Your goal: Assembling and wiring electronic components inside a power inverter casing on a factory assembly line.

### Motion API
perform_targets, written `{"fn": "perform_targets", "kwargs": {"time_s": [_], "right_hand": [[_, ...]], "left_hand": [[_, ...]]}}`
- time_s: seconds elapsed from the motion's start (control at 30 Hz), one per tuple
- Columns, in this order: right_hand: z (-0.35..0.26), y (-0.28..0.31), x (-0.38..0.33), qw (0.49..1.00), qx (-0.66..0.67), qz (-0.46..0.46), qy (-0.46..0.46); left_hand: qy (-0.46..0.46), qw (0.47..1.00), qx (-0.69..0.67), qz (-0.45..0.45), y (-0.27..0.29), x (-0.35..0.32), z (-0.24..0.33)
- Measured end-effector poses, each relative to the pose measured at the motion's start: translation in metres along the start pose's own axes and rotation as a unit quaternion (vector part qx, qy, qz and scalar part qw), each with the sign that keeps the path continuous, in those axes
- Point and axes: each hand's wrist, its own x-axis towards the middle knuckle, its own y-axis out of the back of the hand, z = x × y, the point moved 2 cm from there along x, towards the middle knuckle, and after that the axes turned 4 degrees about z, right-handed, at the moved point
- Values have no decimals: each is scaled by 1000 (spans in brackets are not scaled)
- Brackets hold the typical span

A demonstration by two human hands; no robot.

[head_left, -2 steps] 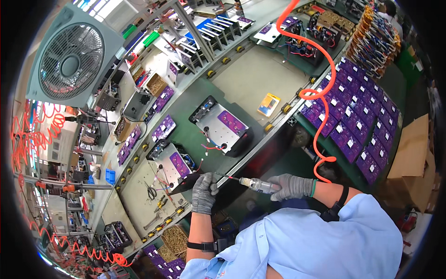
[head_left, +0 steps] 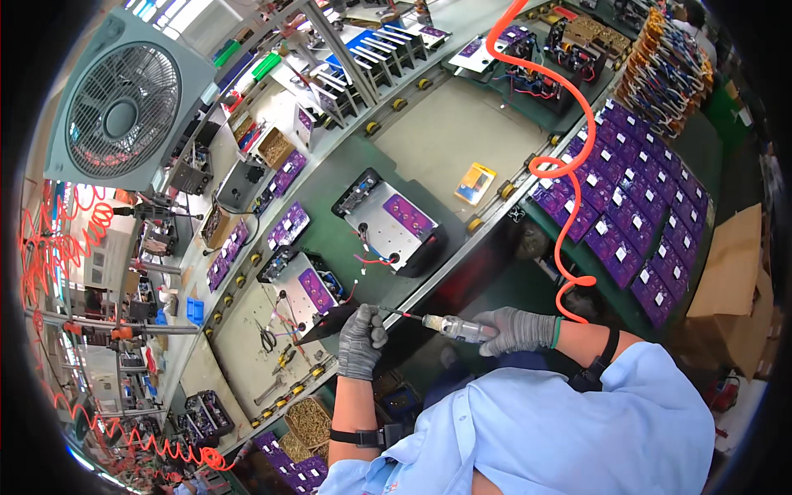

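Factory assembly line with green conveyor (head_left: 346, 177) running diagonally. Lower centre: the gloved right hand (head_left: 520, 330) is clamped around a pneumatic screwdriver (head_left: 454, 327), while the left hand (head_left: 361, 340), fingers curled, steadies its tip at a black plate (head_left: 326, 324) beside the nearer metal chassis (head_left: 301, 285). Screw-driving appears in hand; next calls for keeping the bit aligned.

Packaging-wise there's not much around my bench: a brown cardboard box (head_left: 730, 272) standing off to my right, flaps open, past the rack of purple boards. Those purple boards (head_left: 635, 198) each carry a small white rectangular label. Out on the grey belt beyond my hands lies a little yellow and blue packet (head_left: 476, 182), flat and roughly square. No screens or signs that I can make out
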Motion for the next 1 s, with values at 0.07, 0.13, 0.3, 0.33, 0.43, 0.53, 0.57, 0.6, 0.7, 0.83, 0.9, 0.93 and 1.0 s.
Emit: {"fn": "perform_targets", "kwargs": {"time_s": [0.07, 0.13, 0.3, 0.33, 0.43, 0.53, 0.57, 0.6, 0.7, 0.83, 0.9, 0.93, 1.0], "right_hand": [[0, 3, -1, 1000, -23, -2, 15], [0, 2, -2, 998, -49, 1, 39], [-7, -7, -5, 995, -68, 56, 41], [-11, -9, -6, 994, -84, 64, 27], [-23, -19, -10, 999, 7, 45, -22], [-30, -31, -8, 995, 28, 33, -86], [-30, -35, -6, 995, 28, 33, -88], [-29, -41, -4, 994, 24, 42, -96], [-22, -58, 7, 993, -63, 98, -37], [-5, -74, 13, 991, 34, 109, -75], [2, -85, 16, 985, 73, 122, -95], [7, -88, 15, 984, 88, 123, -96], [14, -91, 15, 982, 106, 128, -92]], "left_hand": [[10, 1000, 3, 9, -9, -3, 3], [10, 999, 4, -31, -18, -4, 8], [0, 999, 30, -43, -31, 0, 14], [-4, 998, 33, -55, -33, 1, 14], [-58, 994, 87, -43, -34, -3, 17], [-126, 970, 205, -26, -28, -6, 24], [-125, 971, 203, -22, -24, -3, 27], [-124, 959, 252, -31, -20, 0, 28], [-113, 945, 305, -41, -5, 14, 27], [-91, 955, 276, -58, 13, 27, 12], [-76, 956, 274, -67, 13, 39, 10], [-65, 951, 291, -83, 13, 43, 9], [-32, 957, 271, -102, 9, 58, 12]]}}
